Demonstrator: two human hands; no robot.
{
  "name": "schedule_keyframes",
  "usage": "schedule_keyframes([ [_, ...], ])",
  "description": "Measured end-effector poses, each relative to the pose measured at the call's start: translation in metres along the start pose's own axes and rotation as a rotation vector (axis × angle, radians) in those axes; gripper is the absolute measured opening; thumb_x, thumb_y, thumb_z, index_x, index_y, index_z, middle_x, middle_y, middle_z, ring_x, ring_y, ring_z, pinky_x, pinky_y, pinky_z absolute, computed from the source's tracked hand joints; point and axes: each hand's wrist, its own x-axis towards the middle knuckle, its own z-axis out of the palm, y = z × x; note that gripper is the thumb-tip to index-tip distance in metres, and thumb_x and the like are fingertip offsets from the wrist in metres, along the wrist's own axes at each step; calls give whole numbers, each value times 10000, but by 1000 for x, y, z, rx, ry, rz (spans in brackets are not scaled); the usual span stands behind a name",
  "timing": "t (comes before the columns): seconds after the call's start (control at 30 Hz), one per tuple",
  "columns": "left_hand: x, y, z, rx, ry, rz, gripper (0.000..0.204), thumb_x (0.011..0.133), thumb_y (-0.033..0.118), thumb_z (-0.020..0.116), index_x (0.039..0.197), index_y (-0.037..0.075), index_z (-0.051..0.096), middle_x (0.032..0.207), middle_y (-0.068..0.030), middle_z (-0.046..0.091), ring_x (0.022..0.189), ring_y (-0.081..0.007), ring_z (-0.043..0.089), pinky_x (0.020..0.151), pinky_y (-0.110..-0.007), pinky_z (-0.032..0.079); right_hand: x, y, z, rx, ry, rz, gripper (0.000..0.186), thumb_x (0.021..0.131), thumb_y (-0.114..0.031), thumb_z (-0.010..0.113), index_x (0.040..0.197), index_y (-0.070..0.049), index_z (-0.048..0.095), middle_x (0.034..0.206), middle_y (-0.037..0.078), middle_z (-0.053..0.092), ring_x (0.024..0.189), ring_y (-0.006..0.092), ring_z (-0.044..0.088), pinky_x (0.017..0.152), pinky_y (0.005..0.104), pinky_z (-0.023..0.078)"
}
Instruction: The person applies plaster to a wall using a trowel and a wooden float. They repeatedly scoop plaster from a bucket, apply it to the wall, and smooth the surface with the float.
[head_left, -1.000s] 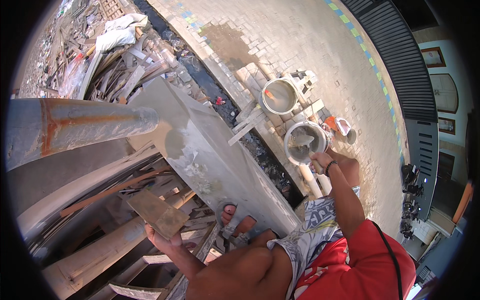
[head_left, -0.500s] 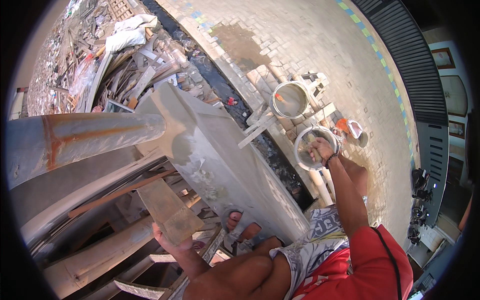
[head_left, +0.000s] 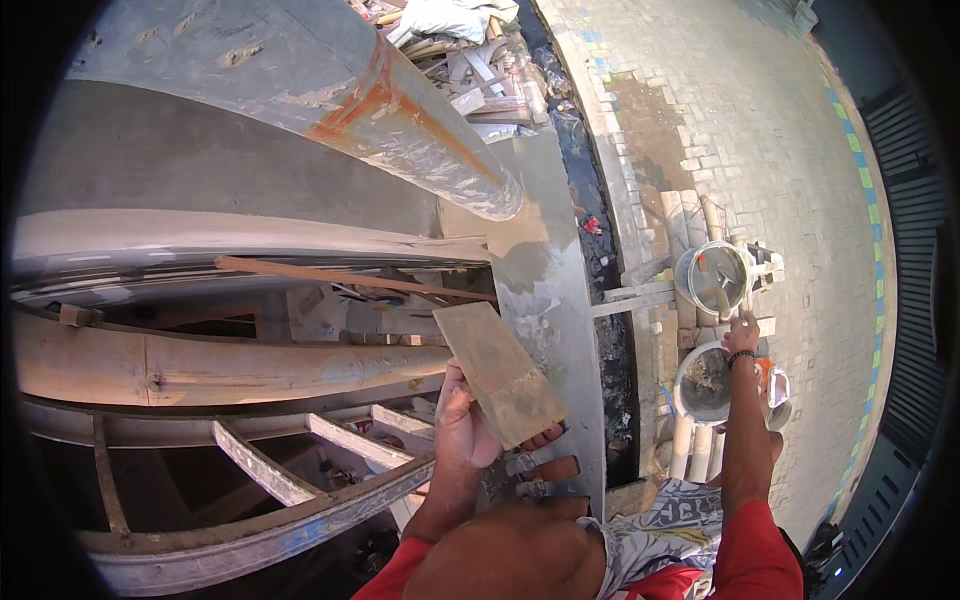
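Observation:
My left hand [head_left: 468, 420] grips a flat, mortar-stained rectangular board [head_left: 500, 372] by its left edge, holding it tilted over the concrete ledge. Far to the right, my right hand [head_left: 741, 335], with a dark bead bracelet at the wrist, is closed at the near rim of the upper bucket [head_left: 683, 280]. What its fingers hold is too small to make out. Inside that bucket are greyish liquid, something orange and a pale tool-like shape [head_left: 722, 296] close to my fingers. Just nearer stands a second bucket [head_left: 681, 390] containing grey mortar [head_left: 708, 382].
A dark drainage ditch [head_left: 612, 400] runs between the ledge [head_left: 550, 290] and the paving [head_left: 800, 170]. Bamboo poles [head_left: 683, 445] lie beneath the buckets. On the left are a rust-streaked pipe [head_left: 420, 130], a thick bamboo pole [head_left: 270, 370] and a ladder-like wooden frame [head_left: 270, 470] over a cavity.
My right hand has left the mortar bucket and moved to the rim of the upper bucket. The board in my left hand has come up and right. The whole view has swung left.

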Motion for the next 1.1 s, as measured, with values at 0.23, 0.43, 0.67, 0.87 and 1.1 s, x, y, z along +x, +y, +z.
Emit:
schedule_keyframes([
  [0.23, 2, -3, -7, -290, -166, -45, 457, 804, 122, 596, 1228, 7, 470, 1190, -112, 567, 1096, -246, 551, 983, -433, 422, -257, -116, 36, 388, -953, -176, 346, 912, -124, 544, 1217, 28, 481, 882, 102, 627, 671, 138, 614, 548, 243, 524],
  [0.43, 13, -3, -12, -115, -245, 73, 509, 791, 163, 630, 1239, -7, 458, 1143, -108, 578, 1059, -230, 564, 939, -383, 439, -329, -135, 102, 740, -1578, 314, 429, 927, -228, 532, 1267, 18, 441, 1071, 178, 608, 859, 272, 650, 644, 368, 573],
  [0.67, 39, 7, -48, 0, -379, 43, 552, 802, 218, 657, 1267, 6, 447, 1152, -81, 551, 1036, -175, 536, 936, -312, 409, -348, -112, 143, 902, -1629, 290, 506, 914, -300, 542, 1324, -31, 417, 1180, 155, 578, 1044, 295, 591, 846, 432, 515],
  [0.87, 40, 0, -102, 104, 192, 296, 547, 873, 144, 592, 1344, 12, 346, 1202, -82, 524, 1039, -157, 519, 958, -303, 379, -338, -137, 169, 851, -1398, 185, 430, 908, -140, 537, 1310, -33, 431, 1183, 119, 587, 1030, 244, 606, 875, 386, 513],
  [1.1, 9, -60, -155, 147, 463, 170, 511, 833, 127, 608, 1276, 0, 388, 1046, -92, 550, 931, -183, 550, 896, -324, 425, -332, -170, 228, 692, -1197, -238, 445, 900, -19, 512, 1330, -32, 396, 1200, 108, 571, 1025, 207, 606, 871, 361, 521],
])
